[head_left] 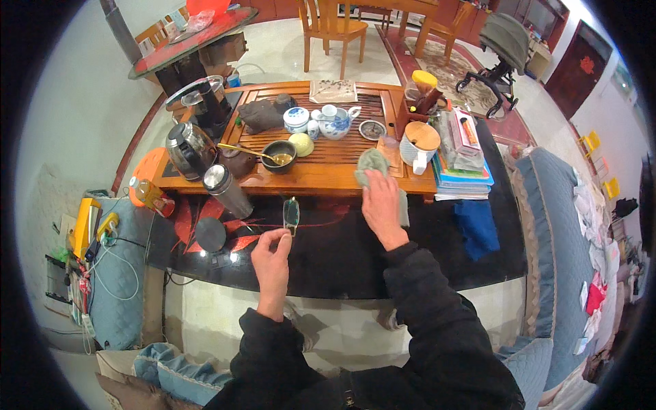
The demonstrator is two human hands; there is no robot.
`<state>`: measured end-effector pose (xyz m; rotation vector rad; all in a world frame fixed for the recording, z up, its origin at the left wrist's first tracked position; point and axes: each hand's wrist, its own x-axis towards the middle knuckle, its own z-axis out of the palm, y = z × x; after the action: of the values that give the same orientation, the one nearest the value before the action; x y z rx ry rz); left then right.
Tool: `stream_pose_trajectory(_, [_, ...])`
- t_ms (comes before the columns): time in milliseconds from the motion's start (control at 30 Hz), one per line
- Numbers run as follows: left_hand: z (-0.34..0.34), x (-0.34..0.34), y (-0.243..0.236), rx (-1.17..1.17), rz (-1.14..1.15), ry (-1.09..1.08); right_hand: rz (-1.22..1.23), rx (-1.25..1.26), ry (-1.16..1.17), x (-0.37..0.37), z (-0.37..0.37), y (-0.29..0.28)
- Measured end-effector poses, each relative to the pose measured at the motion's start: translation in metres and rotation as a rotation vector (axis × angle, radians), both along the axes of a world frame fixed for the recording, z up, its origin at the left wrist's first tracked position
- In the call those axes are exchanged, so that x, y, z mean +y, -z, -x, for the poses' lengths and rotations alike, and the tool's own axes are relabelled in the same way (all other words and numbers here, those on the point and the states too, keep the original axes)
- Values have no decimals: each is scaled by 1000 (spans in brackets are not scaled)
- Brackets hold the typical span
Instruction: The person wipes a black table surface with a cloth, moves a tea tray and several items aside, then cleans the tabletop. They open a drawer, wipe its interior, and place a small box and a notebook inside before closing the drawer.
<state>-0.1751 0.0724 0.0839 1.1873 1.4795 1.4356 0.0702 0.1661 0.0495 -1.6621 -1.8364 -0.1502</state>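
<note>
My left hand (pixel 272 266) pinches a pair of glasses (pixel 291 215) at one end, holding them upright over the black tabletop. My right hand (pixel 383 212) has its fingers closed on a grey-green cloth (pixel 372 161) at the front right of the wooden tea tray (pixel 328 171). A dark bowl with a yellow spoon (pixel 279 152) sits on the tray beside a pale yellow lid (pixel 301 143). A steel flask (pixel 227 195) stands left of the glasses, near a dark round disc (pixel 210 236). A blue cloth (pixel 476 225) lies to the right of my right hand.
A steel kettle (pixel 184 154) and bottle (pixel 150 196) stand at left. A teapot (pixel 335 125), lidded mug (pixel 419 148) and stack of books (pixel 461 181) are farther back or right. Sofas (pixel 547 239) flank the table (pixel 342 273); a chair (pixel 335 27) and stroller (pixel 502 48) stand beyond.
</note>
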Motion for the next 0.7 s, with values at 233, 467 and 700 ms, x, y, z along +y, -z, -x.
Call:
stream_pose_trajectory(233, [21,1,15,20,-69,-47,48,-73,-187,38,82,-6])
stream_pose_trajectory(467, [23,0,32,107,-57,-55,-32,-59,-307,38,52,-2])
stream_pose_trajectory(700, [19,-1,33,126,-110,-46,-118,-37,-288,-26,-47,-8])
